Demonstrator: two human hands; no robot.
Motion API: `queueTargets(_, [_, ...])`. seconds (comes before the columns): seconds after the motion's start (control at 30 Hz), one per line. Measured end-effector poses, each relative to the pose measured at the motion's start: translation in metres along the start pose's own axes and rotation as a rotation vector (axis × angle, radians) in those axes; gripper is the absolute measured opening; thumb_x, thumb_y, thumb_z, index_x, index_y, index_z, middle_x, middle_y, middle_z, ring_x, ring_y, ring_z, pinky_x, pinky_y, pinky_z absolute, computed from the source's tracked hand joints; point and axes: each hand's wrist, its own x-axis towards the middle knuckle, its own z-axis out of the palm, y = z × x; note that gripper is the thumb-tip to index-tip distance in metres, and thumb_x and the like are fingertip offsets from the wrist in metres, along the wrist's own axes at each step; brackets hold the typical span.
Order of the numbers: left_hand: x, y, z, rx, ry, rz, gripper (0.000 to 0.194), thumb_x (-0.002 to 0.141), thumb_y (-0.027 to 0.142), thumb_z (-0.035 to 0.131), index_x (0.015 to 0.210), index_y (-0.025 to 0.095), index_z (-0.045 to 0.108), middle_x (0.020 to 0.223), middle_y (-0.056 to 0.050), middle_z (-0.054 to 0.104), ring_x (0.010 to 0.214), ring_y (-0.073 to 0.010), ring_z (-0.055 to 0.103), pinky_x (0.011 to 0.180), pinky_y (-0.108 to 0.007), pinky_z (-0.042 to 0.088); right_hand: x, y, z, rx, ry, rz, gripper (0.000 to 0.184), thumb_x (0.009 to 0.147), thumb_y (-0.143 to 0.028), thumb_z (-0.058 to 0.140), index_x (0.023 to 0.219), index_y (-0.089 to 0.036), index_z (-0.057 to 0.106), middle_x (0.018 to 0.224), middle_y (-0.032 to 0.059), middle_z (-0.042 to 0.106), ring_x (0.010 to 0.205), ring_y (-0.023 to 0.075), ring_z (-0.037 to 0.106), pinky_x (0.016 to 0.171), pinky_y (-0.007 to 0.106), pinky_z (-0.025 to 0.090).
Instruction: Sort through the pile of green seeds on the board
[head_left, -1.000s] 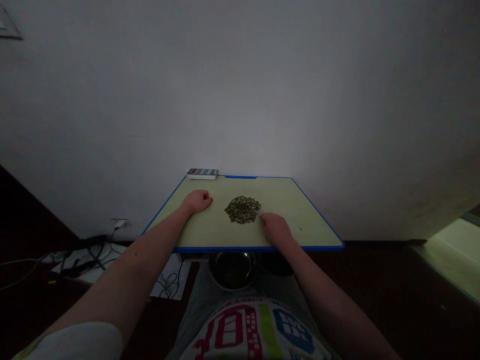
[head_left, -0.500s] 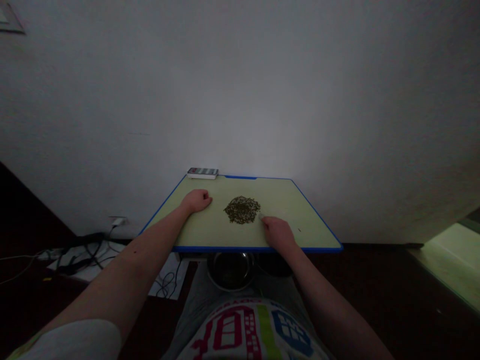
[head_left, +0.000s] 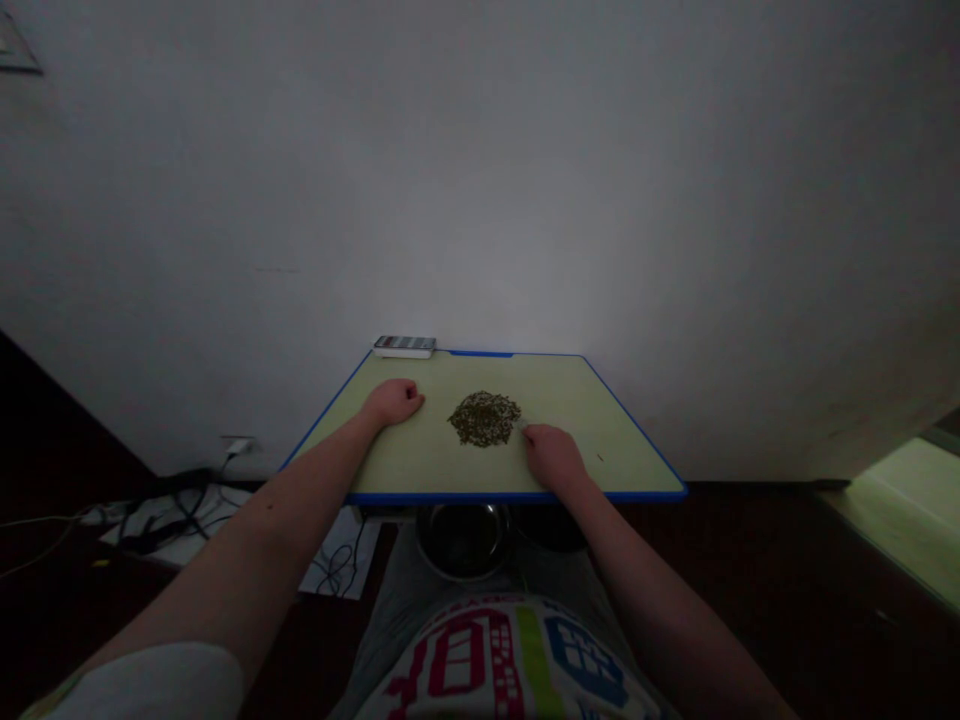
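A loose pile of small brown-green bits [head_left: 485, 419], like dried leaves or seeds, lies mid-board on the pale yellow board with a blue rim [head_left: 450, 470]. To its left my left hand [head_left: 395, 401] rests on the board, fingers curled into a loose fist, with nothing visible in it. At the pile's right edge my right hand [head_left: 553, 455] is closed in a pinch. From its fingertips a small pale, see-through piece [head_left: 520, 425] points at the bits; its kind is too blurred to tell.
A phone-like device on a white block [head_left: 405, 347] sits at the board's back left corner, against the wall [head_left: 480, 200]. Below the front edge, a metal bowl [head_left: 463, 545] is over my lap, with a dark container [head_left: 551, 528] beside it. Cables [head_left: 184, 510] lie at left.
My right hand has shifted slightly away from me, bringing the pale piece up against the pile's right edge. The left hand stays in place.
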Motion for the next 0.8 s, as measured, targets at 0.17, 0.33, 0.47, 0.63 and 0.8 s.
queueTargets(0.17, [0.000,0.000,0.000,0.002,0.000,0.002,0.034,0.074,0.049,0.044,0.068,0.020,0.059,0.069,-0.005,0.064,0.064,-0.0176,0.055,0.055,-0.028,0.034,-0.003,0.007,-0.004,-0.052,-0.033,0.054,0.028,0.090,-0.018,0.035,0.098,-0.016,0.062,0.097,0.0124,0.066,0.089,0.0200,0.060,0.077,0.030,0.039])
queueTargets(0.33, [-0.001,0.002,-0.002,-0.016,0.002,-0.016,0.032,0.074,0.048,0.046,0.069,0.020,0.061,0.069,-0.005,0.064,0.065,-0.0180,0.056,0.056,-0.028,0.035,-0.013,0.007,-0.006,-0.074,-0.057,0.065,0.028,0.091,-0.018,0.034,0.097,-0.015,0.061,0.096,0.0127,0.066,0.086,0.0195,0.061,0.076,0.029,0.040])
queueTargets(0.47, [-0.001,0.002,-0.002,-0.004,-0.004,-0.012,0.033,0.074,0.048,0.045,0.071,0.020,0.062,0.071,-0.006,0.065,0.068,-0.0186,0.057,0.059,-0.028,0.037,-0.013,0.001,-0.007,-0.037,-0.056,0.009,0.026,0.089,-0.017,0.036,0.096,-0.016,0.062,0.095,0.0120,0.067,0.088,0.0193,0.061,0.077,0.028,0.040])
queueTargets(0.63, [0.000,0.001,-0.001,0.012,-0.002,0.003,0.034,0.074,0.048,0.044,0.071,0.020,0.062,0.072,-0.006,0.065,0.069,-0.0190,0.057,0.060,-0.028,0.037,0.004,-0.002,-0.006,-0.019,-0.051,-0.003,0.027,0.087,-0.016,0.038,0.095,-0.016,0.064,0.098,0.0113,0.067,0.092,0.0198,0.060,0.080,0.028,0.040])
queueTargets(0.8, [0.000,-0.001,0.001,0.018,-0.002,0.005,0.035,0.075,0.049,0.043,0.071,0.020,0.061,0.072,-0.006,0.065,0.067,-0.0184,0.056,0.058,-0.028,0.036,0.013,0.002,-0.003,-0.044,-0.033,0.043,0.028,0.087,-0.014,0.038,0.096,-0.014,0.064,0.095,0.0138,0.067,0.090,0.0210,0.061,0.079,0.030,0.040])
